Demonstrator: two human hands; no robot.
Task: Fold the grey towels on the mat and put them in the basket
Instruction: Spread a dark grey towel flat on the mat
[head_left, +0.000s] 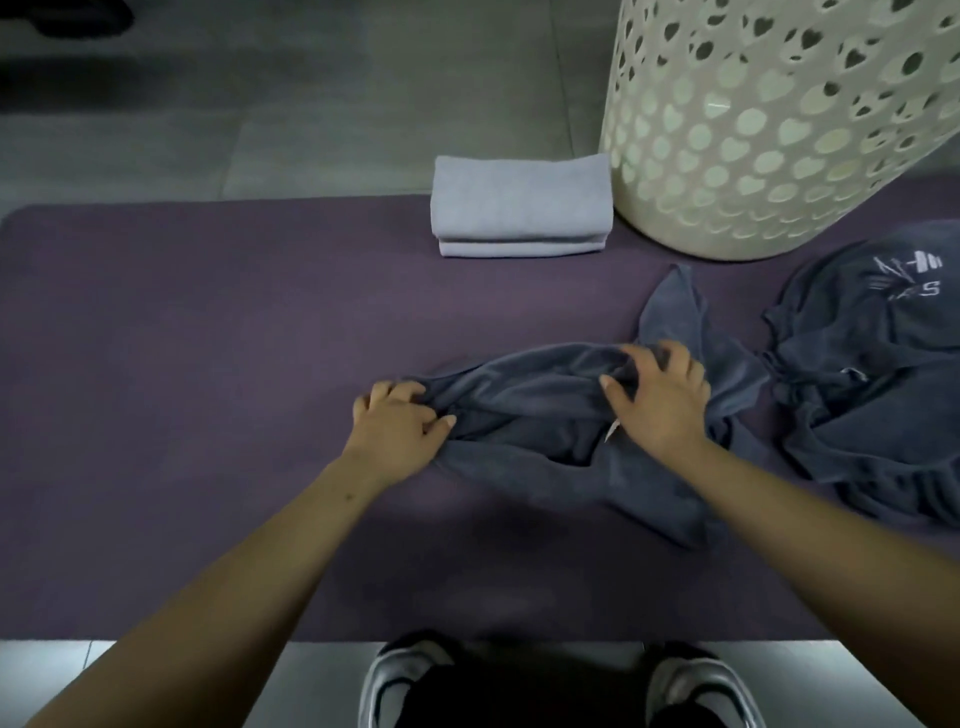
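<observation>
Your dark grey towel (545, 410) lies crumpled mid-mat, and both hands grip it: your left hand (400, 426) is curled tight on its left edge, your right hand (660, 400) pinches a bunched fold with fingers partly spread. The purple mat (208, 338) covers grey floor tiles (260, 104). A folded pale grey towel (519, 208) sits at the mat's far edge, just beside the perforated cream basket (779, 130); you cannot see its contents. More dark towels (872, 389) are heaped at right.

Looks like home laundry spot: grey tiled floor (291, 130), purple mat (208, 364), perforated laundry basket (769, 130), folded towels (519, 208).
</observation>
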